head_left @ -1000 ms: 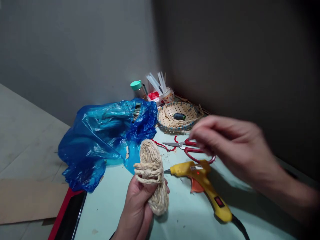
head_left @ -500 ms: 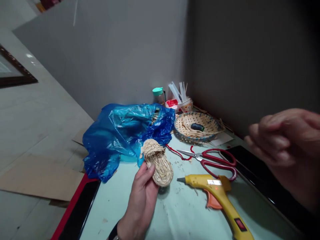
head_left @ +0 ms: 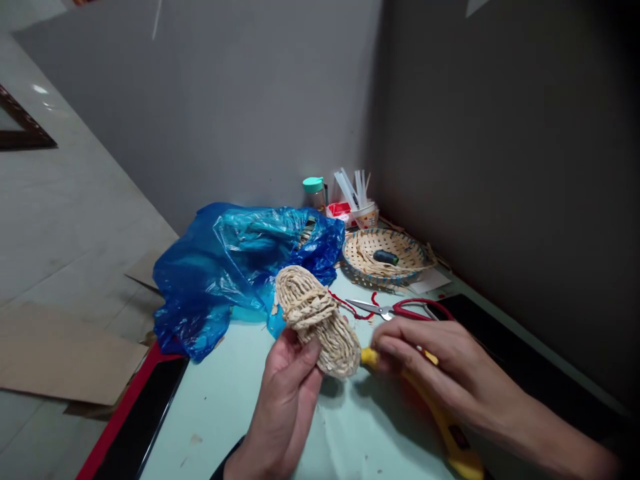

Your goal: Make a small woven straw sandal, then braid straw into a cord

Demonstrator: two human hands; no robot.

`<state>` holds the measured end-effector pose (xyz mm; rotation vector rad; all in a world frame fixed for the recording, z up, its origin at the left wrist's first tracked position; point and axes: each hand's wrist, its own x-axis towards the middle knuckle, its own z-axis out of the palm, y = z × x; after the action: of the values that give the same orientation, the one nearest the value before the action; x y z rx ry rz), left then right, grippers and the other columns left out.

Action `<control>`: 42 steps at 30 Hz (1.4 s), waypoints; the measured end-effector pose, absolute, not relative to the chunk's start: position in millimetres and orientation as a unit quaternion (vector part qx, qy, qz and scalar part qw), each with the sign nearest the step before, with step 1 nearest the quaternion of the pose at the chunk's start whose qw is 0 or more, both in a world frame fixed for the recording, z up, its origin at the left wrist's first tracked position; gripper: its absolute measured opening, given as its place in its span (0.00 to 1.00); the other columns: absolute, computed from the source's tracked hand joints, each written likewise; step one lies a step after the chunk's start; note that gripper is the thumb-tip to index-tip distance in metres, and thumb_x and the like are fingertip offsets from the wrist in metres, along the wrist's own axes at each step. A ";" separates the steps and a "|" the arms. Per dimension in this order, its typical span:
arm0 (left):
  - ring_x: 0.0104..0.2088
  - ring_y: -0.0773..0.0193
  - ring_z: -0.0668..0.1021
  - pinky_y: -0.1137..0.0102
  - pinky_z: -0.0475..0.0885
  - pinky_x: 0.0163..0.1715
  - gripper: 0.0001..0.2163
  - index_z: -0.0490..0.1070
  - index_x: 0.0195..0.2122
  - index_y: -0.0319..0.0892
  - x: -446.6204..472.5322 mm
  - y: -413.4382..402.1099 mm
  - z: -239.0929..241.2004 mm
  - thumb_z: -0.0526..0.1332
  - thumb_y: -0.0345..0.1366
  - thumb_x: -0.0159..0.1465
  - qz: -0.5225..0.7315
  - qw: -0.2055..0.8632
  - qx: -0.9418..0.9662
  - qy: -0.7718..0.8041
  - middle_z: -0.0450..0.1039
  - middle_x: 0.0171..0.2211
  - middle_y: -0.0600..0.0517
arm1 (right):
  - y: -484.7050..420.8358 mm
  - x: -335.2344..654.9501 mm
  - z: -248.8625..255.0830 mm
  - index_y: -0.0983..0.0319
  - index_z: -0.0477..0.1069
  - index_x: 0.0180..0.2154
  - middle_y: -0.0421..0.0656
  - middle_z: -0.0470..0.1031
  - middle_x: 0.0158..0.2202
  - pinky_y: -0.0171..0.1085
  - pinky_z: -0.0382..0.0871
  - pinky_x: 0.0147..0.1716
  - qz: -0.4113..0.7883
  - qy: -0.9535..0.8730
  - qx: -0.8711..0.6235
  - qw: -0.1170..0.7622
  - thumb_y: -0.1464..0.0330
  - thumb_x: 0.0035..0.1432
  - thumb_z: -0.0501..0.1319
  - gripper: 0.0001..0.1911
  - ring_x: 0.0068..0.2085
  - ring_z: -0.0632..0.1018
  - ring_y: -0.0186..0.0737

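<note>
My left hand [head_left: 290, 393] is closed around a small slipper coiled from pale straw cord [head_left: 337, 347], with the thumb pressed on its edge. A plaited strap crosses the slipper's middle. My right hand [head_left: 440, 367] is just to the right of it, thumb and fingers pinched together; whatever they hold, if anything, is hidden. Behind and below that hand lies a yellow hot glue gun [head_left: 445, 427], partly covered by it and slightly blurred. Red-handled scissors [head_left: 415, 309] lie beyond the right hand, their handles partly hidden.
A blue plastic bag [head_left: 200, 267] lies at the back left. Behind stand a woven basket [head_left: 360, 275] holding a dark roll and straw strands, a cup [head_left: 367, 217] of glue sticks, and a jar with a turquoise lid [head_left: 313, 187]. Red cord [head_left: 353, 310] lies near the scissors. Grey walls enclose the back.
My right hand has come in from the right and down, over the glue gun beside the slipper. The slipper has tilted so its strap and top face me more.
</note>
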<state>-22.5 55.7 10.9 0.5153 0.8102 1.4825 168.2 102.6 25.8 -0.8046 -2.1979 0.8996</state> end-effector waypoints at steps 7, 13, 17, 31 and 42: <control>0.55 0.54 0.72 0.59 0.66 0.57 0.18 0.69 0.53 0.42 -19.9 53.5 11.4 0.64 0.28 0.60 0.657 0.624 0.212 0.367 0.73 0.51 0.45 | 106.9 158.2 35.8 0.60 0.69 0.44 0.43 0.76 0.41 0.35 0.67 0.40 0.246 -0.849 -0.301 0.358 0.71 0.67 0.51 0.10 0.40 0.75 0.37; 0.53 0.54 0.74 0.61 0.67 0.56 0.16 0.75 0.46 0.44 -18.7 52.0 6.3 0.68 0.29 0.56 0.664 0.611 0.210 0.376 0.76 0.48 0.47 | 101.0 146.8 48.3 0.63 0.66 0.40 0.42 0.70 0.33 0.36 0.61 0.31 0.157 -0.878 -0.268 0.363 0.69 0.68 0.50 0.08 0.32 0.69 0.37; 0.53 0.53 0.74 0.61 0.67 0.56 0.18 0.75 0.47 0.43 -17.0 51.2 5.9 0.69 0.29 0.54 0.652 0.616 0.207 0.391 0.76 0.48 0.46 | 102.3 144.2 43.0 0.64 0.64 0.35 0.40 0.64 0.28 0.36 0.56 0.27 0.126 -0.890 -0.255 0.357 0.72 0.67 0.48 0.09 0.27 0.62 0.35; 0.48 0.51 0.77 0.58 0.69 0.54 0.27 0.72 0.52 0.46 -19.1 49.4 -8.7 0.71 0.28 0.49 0.598 0.665 0.139 0.425 0.79 0.42 0.48 | 109.7 147.4 30.3 0.63 0.65 0.35 0.40 0.66 0.29 0.33 0.59 0.29 0.222 -0.891 -0.227 0.324 0.72 0.68 0.47 0.11 0.28 0.66 0.33; 0.49 0.51 0.78 0.57 0.70 0.53 0.18 0.76 0.45 0.46 -24.4 47.0 -0.1 0.70 0.27 0.52 0.614 0.655 0.146 0.416 0.78 0.46 0.46 | 115.9 151.3 28.9 0.59 0.54 0.25 0.33 0.53 0.20 0.32 0.51 0.21 0.213 -0.824 -0.310 0.425 0.76 0.59 0.49 0.11 0.20 0.56 0.29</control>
<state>-24.4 47.0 -0.1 0.3301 0.9420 1.3911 151.3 115.9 28.9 -0.7757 -2.0598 0.5327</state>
